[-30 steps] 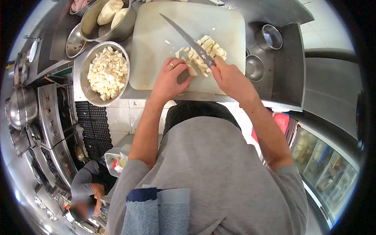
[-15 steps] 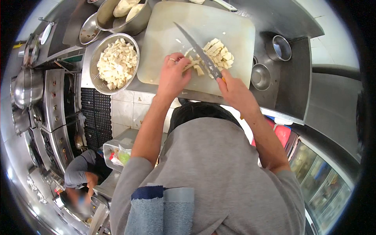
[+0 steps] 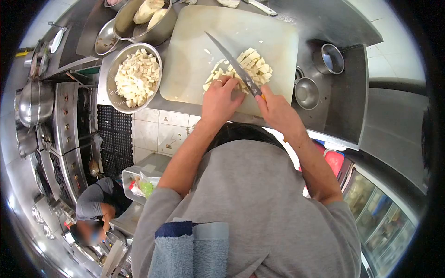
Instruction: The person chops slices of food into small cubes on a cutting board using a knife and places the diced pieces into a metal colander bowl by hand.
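Observation:
My right hand (image 3: 279, 111) is wrapped round the handle of a large kitchen knife (image 3: 233, 61). The blade points up and to the left across a pale cutting board (image 3: 187, 55). Right of the blade lies a pile of cream-coloured vegetable cubes (image 3: 256, 63), whose exact kind I cannot tell. My left hand (image 3: 222, 99), a ring on one finger, is closed with bent fingers over pale pieces left of the blade; the fingers partly hide them. More loose pieces (image 3: 214, 76) lie just beyond those fingers.
A colander (image 3: 110, 81) full of similar cubes stands left of the board. Behind it a pot (image 3: 121, 23) holds large peeled pieces. Metal cups (image 3: 330, 59) and a small bowl (image 3: 307, 93) are at the right. Another knife (image 3: 262, 7) lies behind the board. A co-worker (image 3: 95, 204) bends at lower left.
My left hand has moved right, closer to the blade, and the sticks it held up are now down among the pieces. Cut pieces now lie spread left of the knife.

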### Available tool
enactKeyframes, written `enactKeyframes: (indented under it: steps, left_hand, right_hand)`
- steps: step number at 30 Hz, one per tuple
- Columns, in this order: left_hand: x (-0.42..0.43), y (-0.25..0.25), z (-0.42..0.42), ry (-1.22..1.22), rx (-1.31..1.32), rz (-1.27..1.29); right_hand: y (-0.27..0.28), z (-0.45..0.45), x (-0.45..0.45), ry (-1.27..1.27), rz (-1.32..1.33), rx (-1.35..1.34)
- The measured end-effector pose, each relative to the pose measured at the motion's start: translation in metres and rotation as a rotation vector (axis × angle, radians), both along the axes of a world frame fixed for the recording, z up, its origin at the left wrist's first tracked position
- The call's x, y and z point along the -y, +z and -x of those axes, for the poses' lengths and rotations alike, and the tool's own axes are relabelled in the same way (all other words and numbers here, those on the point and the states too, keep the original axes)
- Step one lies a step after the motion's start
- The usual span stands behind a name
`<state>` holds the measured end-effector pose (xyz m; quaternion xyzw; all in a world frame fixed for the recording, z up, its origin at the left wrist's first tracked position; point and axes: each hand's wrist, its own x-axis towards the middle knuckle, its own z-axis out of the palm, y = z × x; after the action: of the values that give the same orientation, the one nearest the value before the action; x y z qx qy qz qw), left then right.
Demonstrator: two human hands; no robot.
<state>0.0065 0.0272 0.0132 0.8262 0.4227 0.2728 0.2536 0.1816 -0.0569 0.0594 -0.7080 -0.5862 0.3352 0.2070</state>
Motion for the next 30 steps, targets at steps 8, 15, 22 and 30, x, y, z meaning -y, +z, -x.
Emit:
enactKeyframes:
  steps: [8,15,22,30]
  left_hand:
    - [-0.006,-0.007,0.008,0.175,-0.061,0.114]
    - [-0.006,0.008,0.03,0.197,-0.019,0.146]
    - [-0.011,-0.01,0.001,0.046,0.038,0.184]
    - [-0.022,-0.003,-0.013,0.028,0.14,0.246]
  right_hand:
    - [-0.009,-0.001,0.005,0.016,-0.016,-0.065]
    - [-0.019,-0.004,0.008,0.027,-0.015,-0.075]
    - [-0.005,-0.021,-0.018,0.01,-0.021,0.042]
    - [0.0,-0.01,0.0,0.048,-0.069,0.023]
